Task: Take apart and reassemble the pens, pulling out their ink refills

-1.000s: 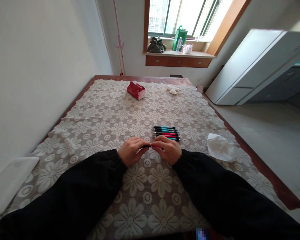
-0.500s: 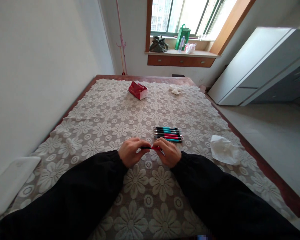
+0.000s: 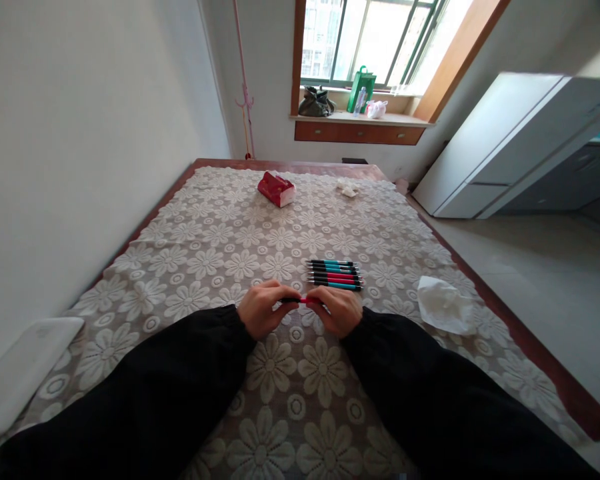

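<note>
Over the lace cloth, a slim black and red pen (image 3: 303, 300) lies level between my two hands. My left hand (image 3: 263, 310) pinches its black part between thumb and fingers. The red part is in the closed fingers of my right hand (image 3: 337, 311), which cover most of it. Whether the two parts are joined or slightly apart I cannot tell. Just beyond my right hand, several pens (image 3: 334, 276) in black with blue or red barrels lie side by side in a neat row, tips to the left.
A crumpled white tissue (image 3: 445, 305) lies to the right. Farther back are a red tissue pack (image 3: 276, 189) and a small whitish wrapper (image 3: 347, 190). A white flat object (image 3: 27, 373) sits at the left edge. The patterned tablecloth (image 3: 273, 363) covers the table.
The view has tilted slightly upward, so the scene sits a little lower. Both hands keep their pinch on the pen, with a bit more red showing between them.
</note>
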Tool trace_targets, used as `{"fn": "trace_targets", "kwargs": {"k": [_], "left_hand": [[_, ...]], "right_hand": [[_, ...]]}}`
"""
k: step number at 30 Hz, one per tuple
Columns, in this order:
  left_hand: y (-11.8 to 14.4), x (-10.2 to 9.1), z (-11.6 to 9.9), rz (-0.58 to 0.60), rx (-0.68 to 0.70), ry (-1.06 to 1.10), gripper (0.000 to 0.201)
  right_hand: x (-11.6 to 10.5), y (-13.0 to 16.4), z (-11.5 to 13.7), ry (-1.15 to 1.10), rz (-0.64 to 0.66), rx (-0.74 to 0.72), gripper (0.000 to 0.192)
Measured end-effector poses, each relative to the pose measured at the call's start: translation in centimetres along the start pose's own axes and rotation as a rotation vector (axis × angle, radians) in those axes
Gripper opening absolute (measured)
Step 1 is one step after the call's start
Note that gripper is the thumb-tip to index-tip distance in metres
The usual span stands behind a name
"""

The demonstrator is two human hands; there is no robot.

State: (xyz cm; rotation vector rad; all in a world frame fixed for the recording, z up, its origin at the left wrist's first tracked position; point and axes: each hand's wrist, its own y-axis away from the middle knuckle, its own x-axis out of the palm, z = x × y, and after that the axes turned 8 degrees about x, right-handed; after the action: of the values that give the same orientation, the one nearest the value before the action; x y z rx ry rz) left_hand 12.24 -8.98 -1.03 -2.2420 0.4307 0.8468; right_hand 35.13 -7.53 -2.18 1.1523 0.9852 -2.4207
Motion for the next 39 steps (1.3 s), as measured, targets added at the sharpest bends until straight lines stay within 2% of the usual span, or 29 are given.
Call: {"fn": "trace_targets", "kwargs": {"k": [12,17,23,28,39], "left_hand": [[-0.1,-0.07,-0.12,0.025,0.016,0.026,0.013],[-0.13,-0.09,0.01,0.054,0.029,0.036,0.014],[-0.18,-0.1,0.08,0.034,0.054,0.028,0.014],[-0.12,-0.09,0.23,0.048,0.067,-0.002,0.013],[-0.12,0.15,0.77,0.079,0.09,-0.014,0.013]], "right_hand": [[-0.35,0.05,0.28,0.081,0.013,0.02,0.03],[-0.42,-0.03,0.51,0.122,0.017,-0.061,0.029],[-0.27,0.0,0.46,0.09,-0.01,-0.022,0.027],[-0.05,0.04,0.32,0.133,0.026,-0.075,0.027],[-0.03,0.33,0.39,0.192,0.105,0.038,0.023]]}}
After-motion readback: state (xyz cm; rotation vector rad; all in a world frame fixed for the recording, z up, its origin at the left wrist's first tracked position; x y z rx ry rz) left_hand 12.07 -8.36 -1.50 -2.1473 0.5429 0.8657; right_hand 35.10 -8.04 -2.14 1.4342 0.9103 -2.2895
